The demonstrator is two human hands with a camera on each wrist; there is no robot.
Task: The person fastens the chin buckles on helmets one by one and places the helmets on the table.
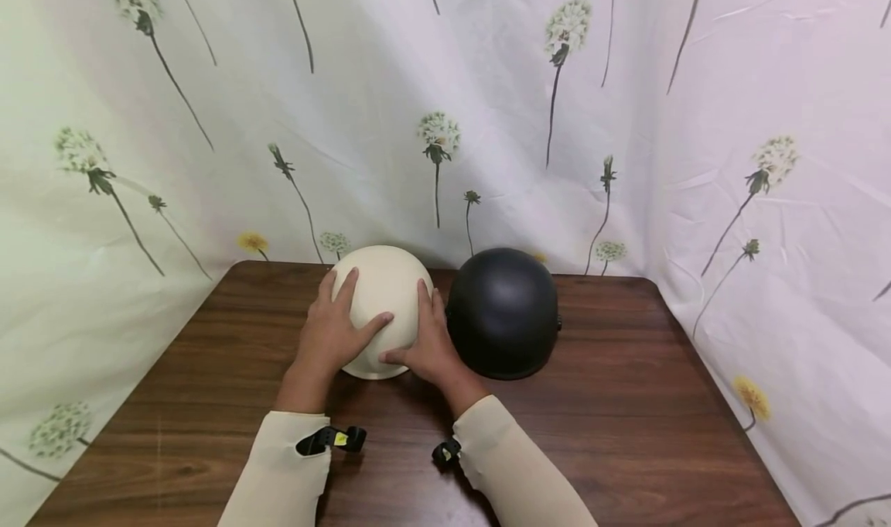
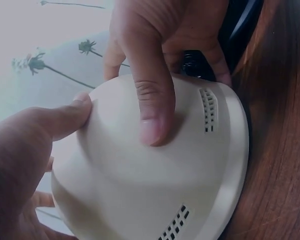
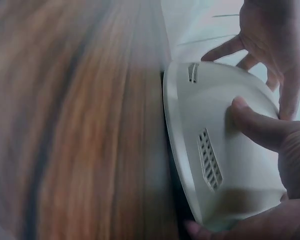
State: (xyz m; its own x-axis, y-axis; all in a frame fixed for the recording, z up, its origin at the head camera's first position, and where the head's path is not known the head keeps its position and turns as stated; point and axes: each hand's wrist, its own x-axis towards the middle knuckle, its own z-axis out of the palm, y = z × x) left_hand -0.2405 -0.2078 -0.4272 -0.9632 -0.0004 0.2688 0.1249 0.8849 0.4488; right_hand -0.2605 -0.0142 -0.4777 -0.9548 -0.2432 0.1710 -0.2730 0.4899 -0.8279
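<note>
A cream helmet point(image 1: 383, 279) with a smooth dome sits rim down on the wooden table. My left hand point(image 1: 330, 333) holds it from the left, fingers spread along its side and thumb on the front. On the other side my right hand point(image 1: 431, 347) grips it, thumb across the lower front. Slotted vents show above the rim of the cream helmet point(image 2: 140, 185) in the left wrist view. The right wrist view has both hands around the same helmet point(image 3: 250, 170), with its rim close along the tabletop.
Immediately right of the cream helmet stands a black helmet point(image 1: 504, 310), also dome up, close to my right hand. The brown wooden table point(image 1: 626, 434) ends at a flower-printed cloth backdrop point(image 1: 376, 124) behind and at the sides.
</note>
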